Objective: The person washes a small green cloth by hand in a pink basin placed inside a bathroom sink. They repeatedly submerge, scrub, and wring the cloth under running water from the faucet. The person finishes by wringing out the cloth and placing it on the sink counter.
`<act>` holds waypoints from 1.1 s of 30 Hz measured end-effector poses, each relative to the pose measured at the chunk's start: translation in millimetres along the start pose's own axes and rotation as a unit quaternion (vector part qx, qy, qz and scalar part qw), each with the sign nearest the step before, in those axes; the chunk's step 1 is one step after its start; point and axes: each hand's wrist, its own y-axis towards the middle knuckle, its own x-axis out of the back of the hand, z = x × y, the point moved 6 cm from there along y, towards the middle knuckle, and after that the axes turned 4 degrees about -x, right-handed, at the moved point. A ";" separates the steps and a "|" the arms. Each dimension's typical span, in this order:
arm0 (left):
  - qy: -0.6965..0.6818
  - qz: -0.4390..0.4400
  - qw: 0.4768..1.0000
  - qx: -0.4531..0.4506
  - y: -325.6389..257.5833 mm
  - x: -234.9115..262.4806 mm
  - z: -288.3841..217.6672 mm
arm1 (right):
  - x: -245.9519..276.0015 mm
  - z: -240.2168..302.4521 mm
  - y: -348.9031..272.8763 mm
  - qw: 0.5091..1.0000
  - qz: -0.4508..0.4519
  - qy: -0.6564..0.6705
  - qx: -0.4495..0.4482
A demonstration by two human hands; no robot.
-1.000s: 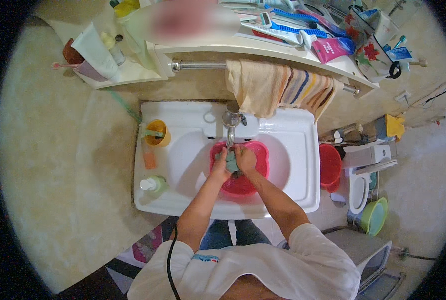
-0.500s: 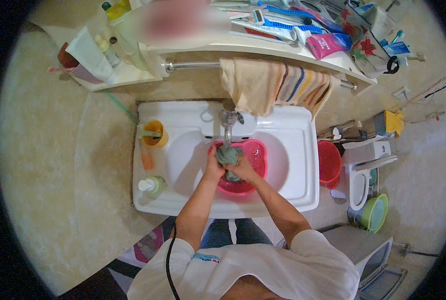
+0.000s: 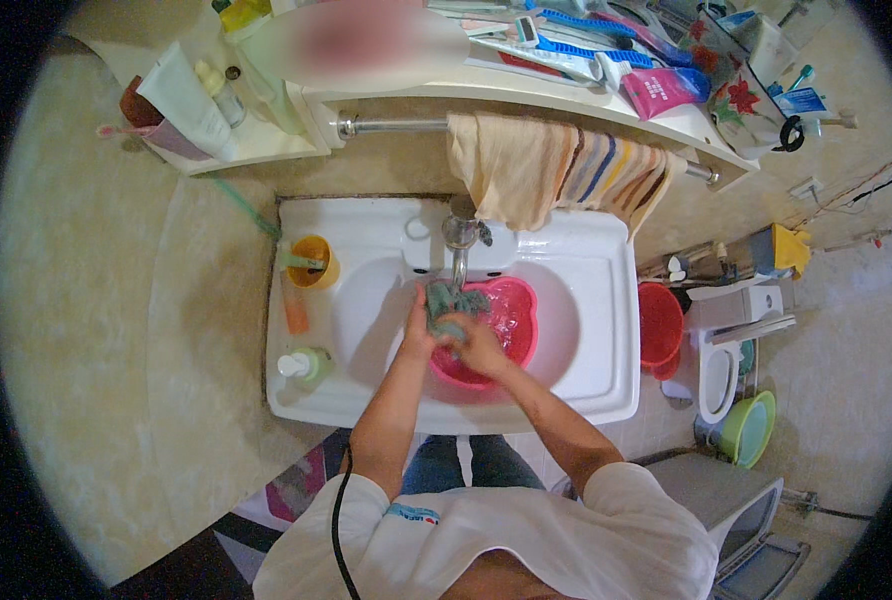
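A wet grey-green cloth is bunched under the metal faucet, above a pink basin with water in it. My left hand grips the cloth at its left side, the fingers partly hidden behind it. From the right, my right hand curls its fingers over the lower part of the cloth. The basin stands in the bowl of a white sink.
On the sink's left ledge are an orange cup and a pump bottle. A striped towel hangs from a bar above. Toothpaste tubes and toothbrushes crowd the shelf. Red and green buckets and a toilet are to the right.
The cloth has spread upward and been turned in my hands. My left hand has moved slightly left and opened out along it, while my right hand has shifted a little lower.
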 end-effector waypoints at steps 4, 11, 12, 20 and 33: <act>0.050 -0.067 0.997 0.000 2.4 -9.0 33.1 | -3.6 -5.4 12.6 0.973 -0.061 -0.200 -0.096; 0.049 -0.070 0.996 0.002 6.7 5.4 28.3 | 4.9 -8.5 31.8 0.960 -0.162 -0.207 -0.092; 0.066 -0.014 0.998 0.015 6.5 1.4 23.4 | -1.3 -0.8 27.2 0.964 -0.171 -0.196 -0.050; 0.055 -0.109 0.993 0.004 5.5 -14.0 35.6 | 29.1 -31.8 41.7 0.959 -0.158 -0.172 -0.163; 0.063 -0.103 0.993 -0.009 3.9 -7.6 26.3 | 39.7 -71.3 16.5 0.964 -0.180 -0.017 -0.193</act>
